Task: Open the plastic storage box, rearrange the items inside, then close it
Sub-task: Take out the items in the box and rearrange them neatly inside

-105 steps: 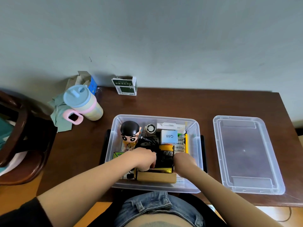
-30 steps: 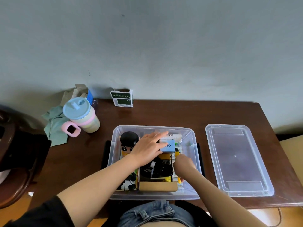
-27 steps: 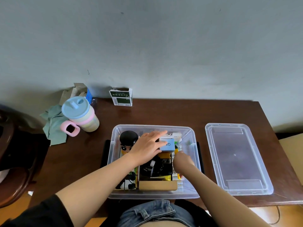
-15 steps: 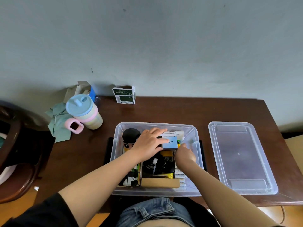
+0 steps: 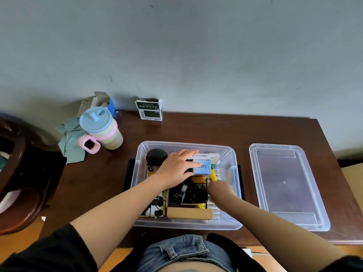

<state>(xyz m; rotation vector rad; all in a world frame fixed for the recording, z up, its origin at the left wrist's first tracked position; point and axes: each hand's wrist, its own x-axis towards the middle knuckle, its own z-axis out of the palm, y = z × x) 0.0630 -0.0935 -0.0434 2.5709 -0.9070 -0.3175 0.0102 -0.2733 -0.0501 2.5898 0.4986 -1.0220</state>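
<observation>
Both hands are inside the storage box (image 5: 137, 173): our left hand (image 5: 176, 168) lies spread, fingers resting on the blue box (image 5: 203, 167) at the far side. Our right hand (image 5: 219, 188) (grip hidden) sits just nearer, its lid (image 5: 288, 185) lying well right on the counter (image 5: 196, 130).

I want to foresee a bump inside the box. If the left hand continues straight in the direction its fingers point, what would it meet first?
The left hand points right and slightly away, fingers already over the small blue box. Beyond that, likely the white packets near the storage box wall, though depth is unclear.
</observation>
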